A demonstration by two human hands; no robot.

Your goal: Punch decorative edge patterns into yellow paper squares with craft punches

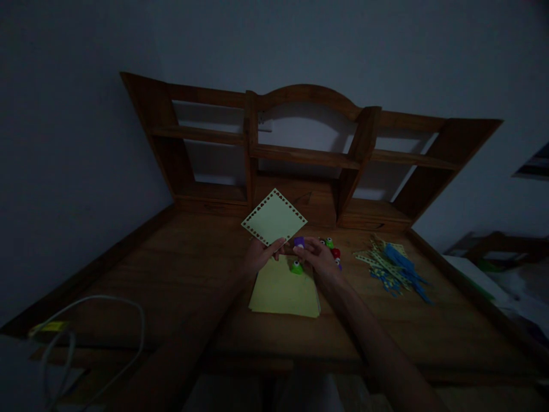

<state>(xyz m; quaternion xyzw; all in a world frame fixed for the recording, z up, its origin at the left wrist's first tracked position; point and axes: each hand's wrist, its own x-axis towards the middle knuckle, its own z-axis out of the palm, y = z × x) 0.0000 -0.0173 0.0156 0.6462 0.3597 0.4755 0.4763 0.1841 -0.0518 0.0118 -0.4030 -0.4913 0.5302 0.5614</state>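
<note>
My left hand point(262, 254) pinches the lower corner of a pale yellow sheet of paper point(274, 218), held up like a diamond. Small punched shapes run along several of its edges. In my right hand point(319, 258) is a small purple craft punch point(299, 242), close to the sheet's lower right side. A stack of yellow paper point(283, 292) lies on the desk below both hands. On it stands a green craft punch point(296, 267). Beyond my right hand are more punches, among them a green one point(329, 242) and a red one point(335, 253), partly hidden.
A pile of punched yellow strips point(377, 260) and blue paper strips point(403, 264) lies on the right of the wooden desk point(193, 263). A wooden shelf unit point(306, 151) rises at the back. A white cable point(141, 320) loops at the front left.
</note>
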